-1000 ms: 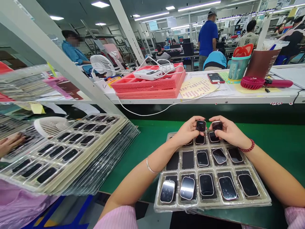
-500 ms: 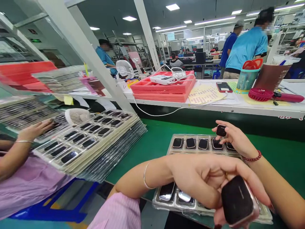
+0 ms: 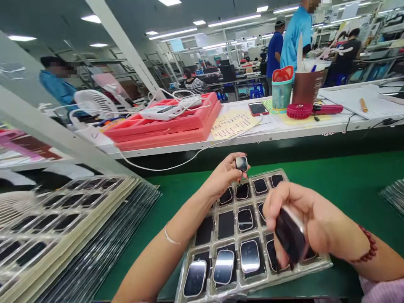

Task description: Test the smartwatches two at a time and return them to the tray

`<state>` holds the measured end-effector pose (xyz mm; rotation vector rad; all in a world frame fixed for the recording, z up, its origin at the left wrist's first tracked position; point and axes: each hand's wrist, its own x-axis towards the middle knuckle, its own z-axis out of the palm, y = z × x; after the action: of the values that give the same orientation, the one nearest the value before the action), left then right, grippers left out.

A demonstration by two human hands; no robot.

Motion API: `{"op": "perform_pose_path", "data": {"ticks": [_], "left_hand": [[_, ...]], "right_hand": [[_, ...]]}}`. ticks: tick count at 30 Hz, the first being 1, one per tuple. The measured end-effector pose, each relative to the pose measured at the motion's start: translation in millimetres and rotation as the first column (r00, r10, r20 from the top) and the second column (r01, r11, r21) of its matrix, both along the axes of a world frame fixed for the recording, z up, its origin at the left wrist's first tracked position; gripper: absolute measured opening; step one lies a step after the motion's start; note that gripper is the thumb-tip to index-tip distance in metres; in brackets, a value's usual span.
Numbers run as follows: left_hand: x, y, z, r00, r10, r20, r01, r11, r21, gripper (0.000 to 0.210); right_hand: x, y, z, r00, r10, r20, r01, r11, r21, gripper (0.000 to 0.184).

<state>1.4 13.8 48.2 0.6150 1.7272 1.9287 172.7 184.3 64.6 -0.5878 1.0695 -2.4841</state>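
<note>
My left hand (image 3: pixel 225 174), with a thin silver bangle on the wrist, pinches a strapless smartwatch (image 3: pixel 241 163) above the back row of a clear plastic tray (image 3: pixel 232 233). Closer to the camera, my right hand (image 3: pixel 303 219), with a dark red bead bracelet, grips another smartwatch (image 3: pixel 289 235), blurred by motion and tilted over the tray's right side. Several square-faced watches lie in the tray's pockets. Two middle-row pockets on the left show only dark bottoms. My right hand hides part of the tray.
To the left rises a tall stack of trays (image 3: pixel 126 214) holding watches. Another stack's edge (image 3: pixel 396 193) shows at the far right. A shelf (image 3: pixel 240 136) behind the green table carries red foam (image 3: pixel 164 136), a phone (image 3: pixel 259 109), a cup and a magenta fan. Several people are beyond.
My left hand has moved from the front to the tray's back row with its watch. My right hand has come forward, close to the camera, holding a watch. The view has swung right.
</note>
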Motion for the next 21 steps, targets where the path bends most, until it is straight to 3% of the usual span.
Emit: {"op": "perform_pose_path", "data": {"ticks": [3, 8, 10, 12, 16, 19, 21], "left_hand": [[-4.9, 2.9, -13.4, 0.999, 0.026, 0.021, -0.024, 0.996, -0.086, 0.059], [2.7, -1.0, -12.7, 0.998, 0.008, -0.069, -0.015, 0.995, -0.097, 0.054], [4.4, -2.3, -10.2, 0.995, 0.025, -0.099, -0.033, 0.996, -0.087, 0.049], [6.3, -3.5, -7.4, 0.992, 0.044, -0.121, -0.053, 0.996, -0.074, 0.047], [12.4, -5.6, -2.9, 0.980, 0.090, -0.176, -0.101, 0.993, -0.054, 0.041], [17.0, -6.2, -2.4, 0.978, 0.078, -0.194, -0.088, 0.995, -0.043, 0.031], [19.3, -6.6, -2.7, 0.978, 0.058, -0.201, -0.068, 0.997, -0.046, 0.031]], "right_hand": [[14.9, -6.5, 1.2, 0.991, 0.085, 0.103, -0.078, 0.995, -0.069, 0.040], [19.6, -9.2, 4.8, 0.983, 0.105, 0.152, -0.098, 0.994, -0.051, 0.046], [9.2, -6.1, 2.3, 0.992, 0.064, 0.110, -0.064, 0.998, -0.006, 0.041], [-10.7, 1.6, -3.5, 0.998, -0.055, 0.030, 0.052, 0.993, 0.104, 0.034], [-62.7, 21.6, -21.3, 0.938, -0.333, -0.095, 0.344, 0.872, 0.348, 0.040], [-87.0, 27.8, -33.0, 0.909, -0.380, -0.173, 0.413, 0.757, 0.506, 0.042], [-91.7, 27.2, -37.7, 0.902, -0.366, -0.229, 0.430, 0.716, 0.550, 0.042]]}}
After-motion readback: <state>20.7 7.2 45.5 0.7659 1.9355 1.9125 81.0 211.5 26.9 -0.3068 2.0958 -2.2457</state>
